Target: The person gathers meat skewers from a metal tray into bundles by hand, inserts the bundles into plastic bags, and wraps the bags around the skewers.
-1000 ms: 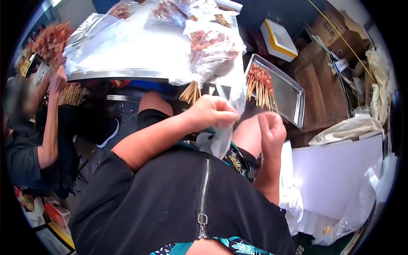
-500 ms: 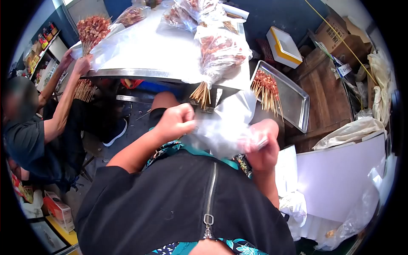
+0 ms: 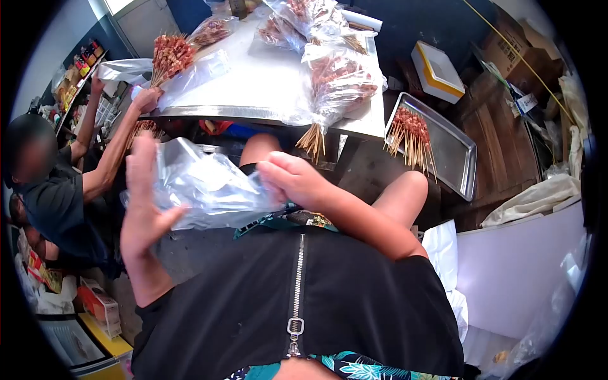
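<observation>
A clear plastic bag [image 3: 206, 183] stretches out above my lap, crumpled and see-through. My right hand [image 3: 294, 179] pinches its right end with the fingers closed. At the bag's left edge, my left hand [image 3: 144, 206] is open, with fingers stretched upward and thumb apart; it is slightly blurred. I cannot tell whether the left palm touches the plastic. Beyond the bag, a bagged bundle of meat skewers [image 3: 342, 85] lies at the table's near right corner, sticks poking over the edge.
Loose meat skewers [image 3: 408, 130] lie on a metal tray [image 3: 453, 152] to the right. At left, another person [image 3: 57, 196] holds a skewer bundle [image 3: 171, 57] by plastic over the white table [image 3: 253, 76]. A white and yellow foam box [image 3: 438, 69] stands behind the tray.
Both hands and the bag have swung left. The bag is more spread out, and my left hand has gone from closed to open. The other person's hands have shifted around their skewer bundle.
</observation>
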